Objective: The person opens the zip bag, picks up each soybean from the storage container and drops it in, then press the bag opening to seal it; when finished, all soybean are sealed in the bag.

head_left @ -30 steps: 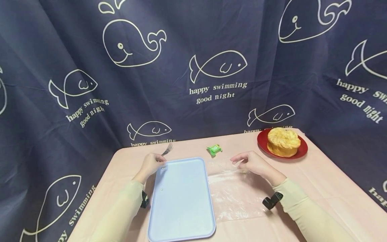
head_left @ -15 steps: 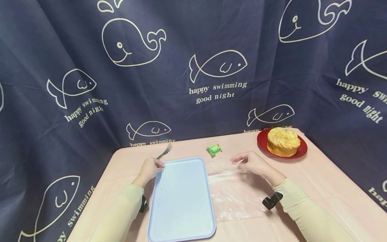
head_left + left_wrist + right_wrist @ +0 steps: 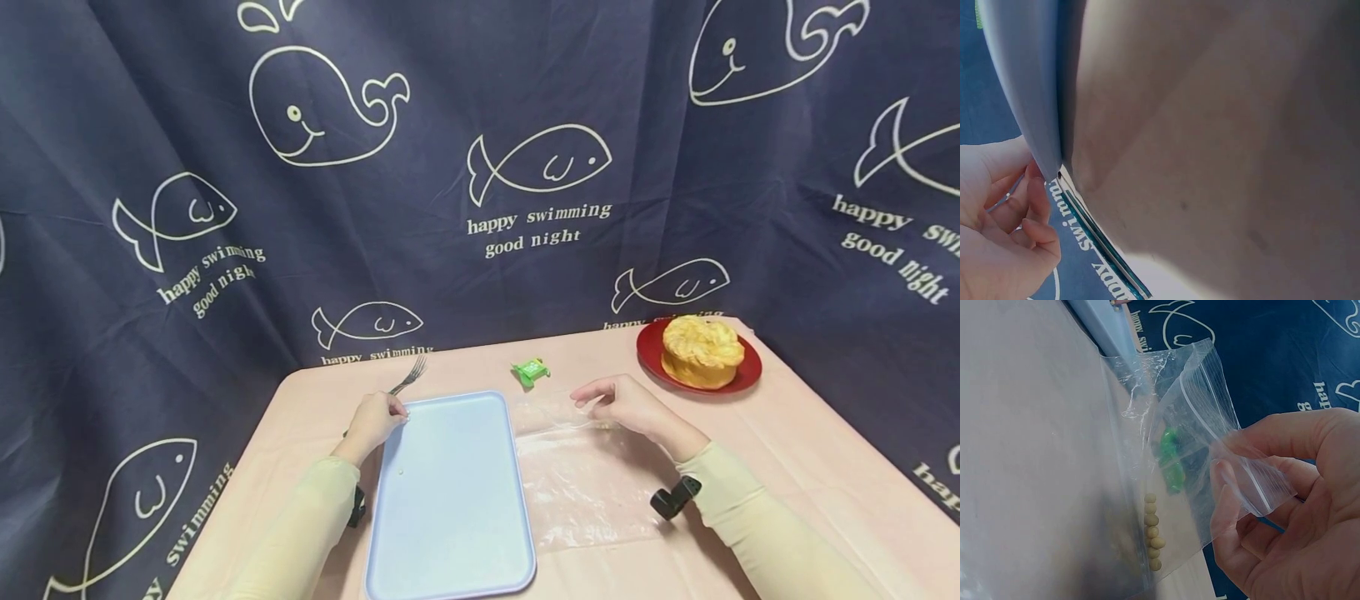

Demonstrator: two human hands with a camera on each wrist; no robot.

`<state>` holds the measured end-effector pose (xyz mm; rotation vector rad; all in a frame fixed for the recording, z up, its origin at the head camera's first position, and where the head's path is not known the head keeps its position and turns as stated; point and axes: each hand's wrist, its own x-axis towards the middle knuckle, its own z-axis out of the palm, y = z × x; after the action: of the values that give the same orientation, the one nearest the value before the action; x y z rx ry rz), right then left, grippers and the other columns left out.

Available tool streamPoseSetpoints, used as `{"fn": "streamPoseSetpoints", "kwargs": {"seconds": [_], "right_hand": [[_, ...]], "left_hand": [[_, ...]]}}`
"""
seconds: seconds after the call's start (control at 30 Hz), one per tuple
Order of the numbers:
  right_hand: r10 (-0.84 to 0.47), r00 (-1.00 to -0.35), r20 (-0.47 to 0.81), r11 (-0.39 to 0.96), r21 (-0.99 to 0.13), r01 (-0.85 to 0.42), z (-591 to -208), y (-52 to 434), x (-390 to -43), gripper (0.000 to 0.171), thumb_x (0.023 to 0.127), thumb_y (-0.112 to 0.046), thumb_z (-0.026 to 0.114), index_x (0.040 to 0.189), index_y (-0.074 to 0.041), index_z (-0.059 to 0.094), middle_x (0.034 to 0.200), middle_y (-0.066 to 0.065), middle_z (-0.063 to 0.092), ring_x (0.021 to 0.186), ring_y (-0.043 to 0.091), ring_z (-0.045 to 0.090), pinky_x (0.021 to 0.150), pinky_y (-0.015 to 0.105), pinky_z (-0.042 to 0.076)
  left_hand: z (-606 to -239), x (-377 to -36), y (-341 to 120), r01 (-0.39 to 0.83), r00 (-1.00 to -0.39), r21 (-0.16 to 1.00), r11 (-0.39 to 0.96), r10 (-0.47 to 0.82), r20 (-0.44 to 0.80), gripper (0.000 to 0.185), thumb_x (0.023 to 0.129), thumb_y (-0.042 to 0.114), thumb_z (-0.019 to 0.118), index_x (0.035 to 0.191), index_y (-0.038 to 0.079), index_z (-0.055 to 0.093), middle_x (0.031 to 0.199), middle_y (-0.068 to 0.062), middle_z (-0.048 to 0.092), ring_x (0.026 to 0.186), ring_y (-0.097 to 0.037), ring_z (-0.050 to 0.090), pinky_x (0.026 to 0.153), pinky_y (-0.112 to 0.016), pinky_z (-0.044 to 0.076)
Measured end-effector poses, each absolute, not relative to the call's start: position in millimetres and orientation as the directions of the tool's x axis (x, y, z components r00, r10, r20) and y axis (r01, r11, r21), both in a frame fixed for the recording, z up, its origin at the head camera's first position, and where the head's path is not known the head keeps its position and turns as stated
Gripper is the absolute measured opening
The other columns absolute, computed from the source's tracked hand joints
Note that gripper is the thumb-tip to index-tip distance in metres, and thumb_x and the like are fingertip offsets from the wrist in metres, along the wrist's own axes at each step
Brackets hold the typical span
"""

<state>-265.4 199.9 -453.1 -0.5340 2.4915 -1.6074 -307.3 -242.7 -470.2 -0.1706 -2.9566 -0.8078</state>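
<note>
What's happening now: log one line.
Left fingers: at corner of blue tray; right fingers: grip clear zip bag; bread: on red plate

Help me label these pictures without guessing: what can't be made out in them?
Fork, in part: head view, hidden by the left grip.
Anything it may pinch: left wrist view, contact hidden behind the tray.
Tiny speck on the tray: head view, too small to identify.
Print on the green packet: head view, too small; right wrist view, blurred through the clear bag.
Right sleeve: head view, cut off by the bottom edge.
</note>
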Motion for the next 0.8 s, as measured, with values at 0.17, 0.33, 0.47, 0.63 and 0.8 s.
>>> {"fn": "streamPoseSetpoints", "kwargs": {"seconds": [0.17, 0.33, 0.47, 0.63, 0.8], "right_hand": [[-0.369, -0.925, 0.092, 0.363, -0.902, -0.235, -451, 201, -266, 0.04, 0.079, 0.013, 0.062, 0.119, 0.012, 0.068, 0.108, 0.027, 0.071, 0.07, 0.026, 0.063, 0.052, 0.028, 0.05], [-0.36, -0.929, 0.086, 0.351, -0.91, -0.22, -451, 199, -265, 0.039, 0.08, 0.013, 0.061, 0.119, 0.012, 0.067, 0.108, 0.027, 0.07, 0.065, 0.025, 0.06, 0.051, 0.027, 0.048], [-0.364, -0.928, 0.081, 0.357, -0.908, -0.219, -451, 199, -266, 0.04, 0.08, 0.013, 0.06, 0.119, 0.012, 0.067, 0.108, 0.028, 0.07, 0.066, 0.025, 0.06, 0.051, 0.028, 0.048], [-0.367, -0.926, 0.085, 0.369, -0.901, -0.229, -453, 199, -268, 0.04, 0.079, 0.014, 0.06, 0.118, 0.013, 0.067, 0.107, 0.028, 0.07, 0.068, 0.026, 0.06, 0.051, 0.028, 0.048], [-0.367, -0.927, 0.082, 0.359, -0.907, -0.222, -452, 199, -268, 0.041, 0.079, 0.013, 0.059, 0.119, 0.014, 0.066, 0.109, 0.03, 0.069, 0.066, 0.023, 0.058, 0.05, 0.026, 0.044]], "left_hand": [[-464, -308, -242, 0.149, -0.987, 0.511, 0.846, 0.093, 0.134, 0.005, 0.088, 0.01, 0.078, 0.086, 0.006, 0.076, 0.085, -0.004, 0.073, 0.082, -0.021, 0.066, 0.082, -0.044, 0.056], [-453, -306, -238, 0.203, -0.975, 0.522, 0.828, 0.12, 0.189, 0.006, 0.087, 0.014, 0.08, 0.087, 0.008, 0.078, 0.087, -0.002, 0.075, 0.082, -0.019, 0.067, 0.078, -0.042, 0.056], [-442, -307, -221, 0.271, -0.96, 0.545, 0.794, 0.181, 0.213, 0.006, 0.087, 0.014, 0.081, 0.087, 0.008, 0.079, 0.085, 0.0, 0.075, 0.076, -0.014, 0.065, 0.073, -0.037, 0.055], [-432, -311, -184, 0.365, -0.931, 0.603, 0.709, 0.264, 0.252, 0.006, 0.087, 0.015, 0.081, 0.09, 0.01, 0.08, 0.089, 0.002, 0.076, 0.075, -0.01, 0.06, 0.069, -0.031, 0.05], [-425, -311, -138, 0.461, -0.887, 0.637, 0.618, 0.338, 0.314, 0.004, 0.087, 0.016, 0.082, 0.091, 0.014, 0.081, 0.088, 0.005, 0.076, 0.071, -0.008, 0.058, 0.066, -0.027, 0.049]]}}
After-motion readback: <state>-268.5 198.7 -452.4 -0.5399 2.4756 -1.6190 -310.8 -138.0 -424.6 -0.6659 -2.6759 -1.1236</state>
